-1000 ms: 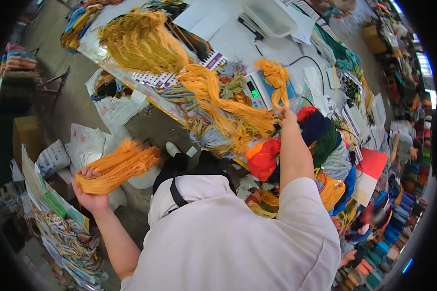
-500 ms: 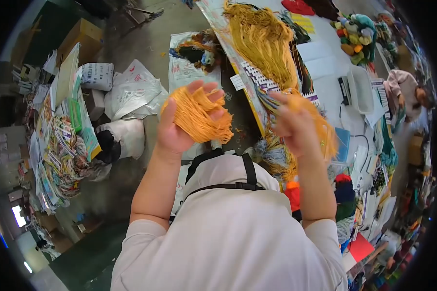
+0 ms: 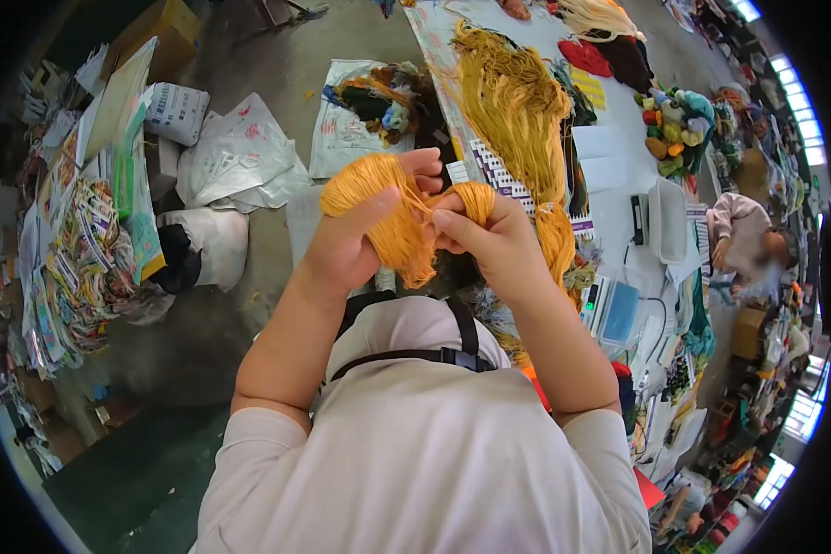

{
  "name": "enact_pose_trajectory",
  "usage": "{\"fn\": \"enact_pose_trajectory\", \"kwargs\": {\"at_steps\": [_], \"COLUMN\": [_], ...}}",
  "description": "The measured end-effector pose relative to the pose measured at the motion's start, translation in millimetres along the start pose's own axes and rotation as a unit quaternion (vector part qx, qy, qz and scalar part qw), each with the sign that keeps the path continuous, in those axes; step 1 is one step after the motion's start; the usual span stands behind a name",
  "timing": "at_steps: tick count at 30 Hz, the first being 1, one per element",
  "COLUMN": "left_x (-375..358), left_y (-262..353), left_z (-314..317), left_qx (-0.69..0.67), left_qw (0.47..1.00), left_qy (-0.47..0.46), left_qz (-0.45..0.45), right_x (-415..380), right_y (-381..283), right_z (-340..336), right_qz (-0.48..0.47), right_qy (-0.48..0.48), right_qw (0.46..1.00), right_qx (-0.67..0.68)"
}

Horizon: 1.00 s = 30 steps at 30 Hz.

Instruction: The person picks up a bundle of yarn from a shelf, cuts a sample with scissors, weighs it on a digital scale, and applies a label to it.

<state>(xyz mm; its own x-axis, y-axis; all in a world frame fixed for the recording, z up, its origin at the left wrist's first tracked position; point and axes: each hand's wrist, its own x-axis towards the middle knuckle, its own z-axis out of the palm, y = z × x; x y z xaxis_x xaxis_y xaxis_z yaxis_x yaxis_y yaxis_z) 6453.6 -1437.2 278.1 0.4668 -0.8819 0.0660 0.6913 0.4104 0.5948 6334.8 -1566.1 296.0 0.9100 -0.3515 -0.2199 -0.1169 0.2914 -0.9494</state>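
Orange-yellow yarn [image 3: 371,189] is looped around my left hand [image 3: 346,249], whose fingers curl up through it. My right hand [image 3: 497,242] pinches strands of the same yarn between thumb and fingers, close to the left fingertips. A smaller loop of yarn [image 3: 475,198] lies over the right fingers, and more strands [image 3: 554,242] hang behind that hand. On the table beyond lies a long skein of olive and gold thread [image 3: 517,102], with white printed label cards [image 3: 500,171] along its near edge.
The worktable [image 3: 609,217] runs along my right, bearing a clear plastic tub [image 3: 668,222], a blue-topped box [image 3: 621,312] and colourful yarn balls [image 3: 679,129]. Another person [image 3: 743,231] is beyond it. At left, white sacks [image 3: 240,162] lie on the floor near a surface piled with skeins [image 3: 92,249].
My right hand has come left to meet the left hand and now pinches strands there. The left hand has turned, with the yarn around it. The head view has shifted slightly.
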Motion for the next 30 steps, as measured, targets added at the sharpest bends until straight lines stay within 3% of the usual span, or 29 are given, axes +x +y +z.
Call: {"fn": "enact_pose_trajectory", "kwargs": {"at_steps": [12, 15, 18, 20, 21, 23, 24, 25, 26, 27, 28, 29, 30], "left_x": [-5.5, -7.4, -7.3, -6.3, -5.8, -4.7, -6.7, -9.1, -12.0, -14.5, -16.9, -18.3, -19.2], "left_y": [23.1, 25.2, 22.5, 20.5, 18.5, 12.4, 13.9, 13.3, 10.2, 4.1, -5.9, -11.0, -17.4], "left_z": [-1.3, -4.7, -16.3, -18.4, -23.1, -33.1, -35.6, -40.5, -48.1, -55.5, -64.7, -64.5, -60.8], "left_qx": [0.139, 0.13, 0.133, 0.1, 0.102, -0.065, -0.131, -0.133, -0.219, -0.302, -0.332, -0.332, -0.343], "left_qw": [0.99, 0.991, 0.991, 0.995, 0.994, 0.989, 0.97, 0.97, 0.944, 0.909, 0.903, 0.904, 0.925], "left_qy": [0.025, 0.016, -0.014, -0.01, -0.012, -0.115, -0.139, -0.142, -0.153, -0.162, -0.188, -0.189, -0.138], "left_qz": [-0.027, -0.014, -0.011, -0.027, -0.028, -0.067, -0.148, -0.147, -0.194, -0.237, -0.195, -0.19, -0.091], "right_x": [0.0, 1.1, 7.3, 12.0, 12.6, 25.8, 37.9, 59.2, 75.2, 99.3, 103.6, 101.7, 94.9], "right_y": [-8.0, -3.0, -1.6, -29.4, -52.2, -66.9, -61.9, -58.2, -78.5, -87.7, -87.2, -92.5, -97.0], "right_z": [18.7, 22.5, 16.4, 8.3, 15.6, -0.3, -25.7, -60.7, -74.1, -120.1, -160.7, -152.6, -136.6], "right_qz": [0.042, -0.014, -0.078, 0.134, 0.193, 0.216, 0.167, -0.023, 0.058, 0.1, 0.062, 0.06, 0.058], "right_qy": [-0.026, -0.024, 0.025, -0.166, -0.206, -0.247, -0.203, -0.162, -0.016, 0.022, 0.023, 0.091, 0.159], "right_qw": [0.998, 0.999, 0.995, 0.975, 0.957, 0.933, 0.955, 0.969, 0.998, 0.963, 0.945, 0.956, 0.96], "right_qx": [0.026, 0.029, -0.061, -0.069, -0.068, -0.144, -0.14, -0.183, 0.029, 0.248, 0.322, 0.273, 0.223]}}
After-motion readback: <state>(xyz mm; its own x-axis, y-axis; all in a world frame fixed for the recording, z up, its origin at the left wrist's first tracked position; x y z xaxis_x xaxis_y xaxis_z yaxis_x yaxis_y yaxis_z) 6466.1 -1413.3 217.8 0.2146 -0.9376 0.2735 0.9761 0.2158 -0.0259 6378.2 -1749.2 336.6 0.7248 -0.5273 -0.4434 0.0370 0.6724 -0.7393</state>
